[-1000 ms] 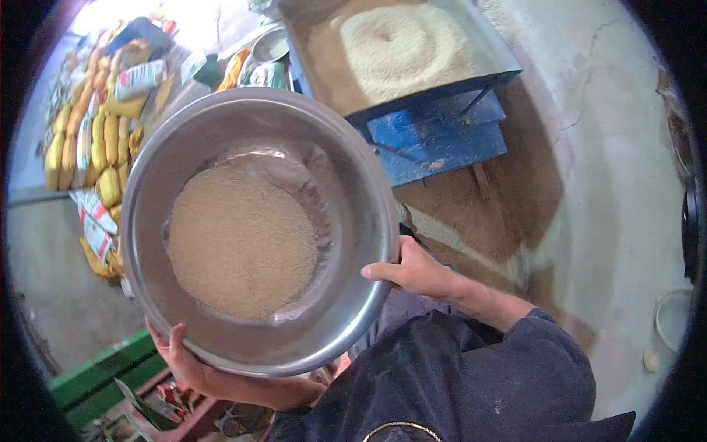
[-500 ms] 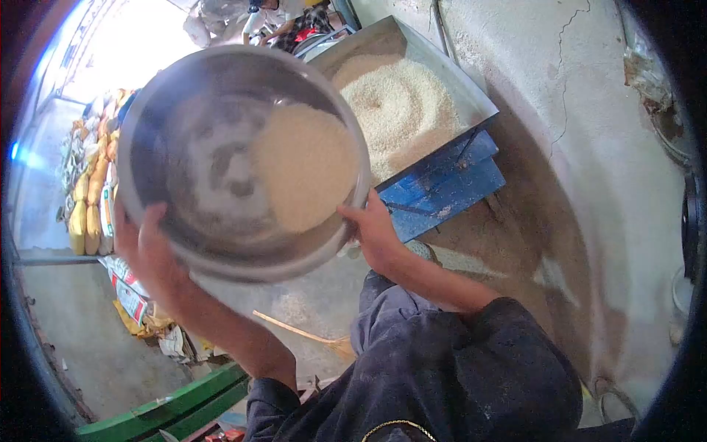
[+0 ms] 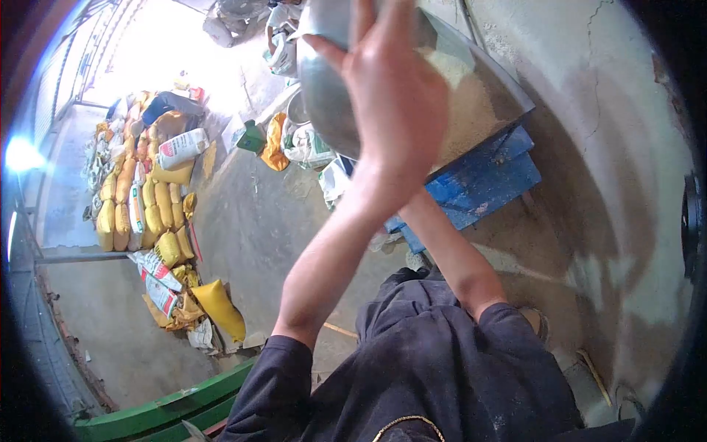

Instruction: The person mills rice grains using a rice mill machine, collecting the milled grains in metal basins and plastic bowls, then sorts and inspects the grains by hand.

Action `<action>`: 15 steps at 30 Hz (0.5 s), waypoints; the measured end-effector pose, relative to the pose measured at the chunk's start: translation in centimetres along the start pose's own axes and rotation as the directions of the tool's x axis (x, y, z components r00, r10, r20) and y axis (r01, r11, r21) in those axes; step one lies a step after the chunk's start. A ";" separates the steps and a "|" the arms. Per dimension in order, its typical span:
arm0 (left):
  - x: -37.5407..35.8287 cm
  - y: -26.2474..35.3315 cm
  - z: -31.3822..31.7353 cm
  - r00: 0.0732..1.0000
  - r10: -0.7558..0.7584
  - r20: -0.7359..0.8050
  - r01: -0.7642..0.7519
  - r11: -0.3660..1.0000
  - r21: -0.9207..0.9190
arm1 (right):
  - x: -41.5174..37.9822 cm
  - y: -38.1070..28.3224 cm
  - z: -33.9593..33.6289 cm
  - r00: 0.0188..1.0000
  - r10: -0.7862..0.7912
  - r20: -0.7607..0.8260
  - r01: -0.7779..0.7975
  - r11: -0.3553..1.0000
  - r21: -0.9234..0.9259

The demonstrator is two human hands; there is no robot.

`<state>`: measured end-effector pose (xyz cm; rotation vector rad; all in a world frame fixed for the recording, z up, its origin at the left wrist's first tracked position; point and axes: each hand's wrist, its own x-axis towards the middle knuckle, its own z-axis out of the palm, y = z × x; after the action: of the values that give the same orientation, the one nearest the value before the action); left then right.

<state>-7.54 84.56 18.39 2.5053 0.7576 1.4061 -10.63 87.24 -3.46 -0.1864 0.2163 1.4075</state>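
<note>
A large metal basin [image 3: 328, 103] is tipped steeply at the metal hopper [image 3: 512, 92], its outer side turned toward me. My left hand [image 3: 398, 96], blurred by motion, is closed on the basin, with the thumb out to the left along the metal. The left forearm crosses over my right forearm [image 3: 453, 250], and my right hand is hidden behind it. Pale grain [image 3: 468, 96] lies in the hopper to the right of the basin. The inside of the basin is out of sight.
Under the hopper is a blue stand [image 3: 486, 180]. Stacked yellow sacks [image 3: 151, 199] lie on the left, with a single yellow sack [image 3: 221, 309] nearer me. A green beam [image 3: 162, 401] runs along the lower left. A person [image 3: 280, 15] is partly visible at the back.
The basin has moved right and tipped over toward the hopper; its grain no longer shows. My left hand has swung up and right, crossing over the right arm.
</note>
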 end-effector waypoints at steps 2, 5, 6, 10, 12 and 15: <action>-0.8 0.7 1.4 0.996 0.085 0.027 -0.087 0.994 0.067 | -0.1 0.2 -0.6 1.000 0.021 0.015 -0.021 1.000 -0.021; -1.5 1.7 2.6 0.991 0.125 0.048 -0.128 0.989 0.071 | 0.1 -0.5 -1.3 0.999 0.041 0.019 -0.040 0.998 -0.039; -1.5 2.2 2.5 0.990 0.135 0.049 -0.137 0.989 0.049 | 0.3 -0.8 -1.3 0.999 0.046 0.019 -0.045 0.998 -0.046; -1.3 1.3 2.7 0.969 0.242 0.041 -0.245 0.967 0.074 | 0.3 -0.5 -1.7 0.998 0.065 0.021 -0.064 0.996 -0.063; -1.4 0.9 2.2 0.962 0.268 0.054 -0.271 0.961 0.059 | 0.3 -0.6 -1.5 0.997 0.068 0.028 -0.066 0.995 -0.076; -1.4 0.5 1.2 0.967 0.233 -0.104 -0.246 0.961 -0.131 | 0.6 -1.0 -1.6 0.997 0.063 0.036 -0.059 0.993 -0.101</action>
<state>-6.96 83.52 16.92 2.5032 0.3588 1.5940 -9.65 87.27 -5.14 -0.2363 0.1206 1.4823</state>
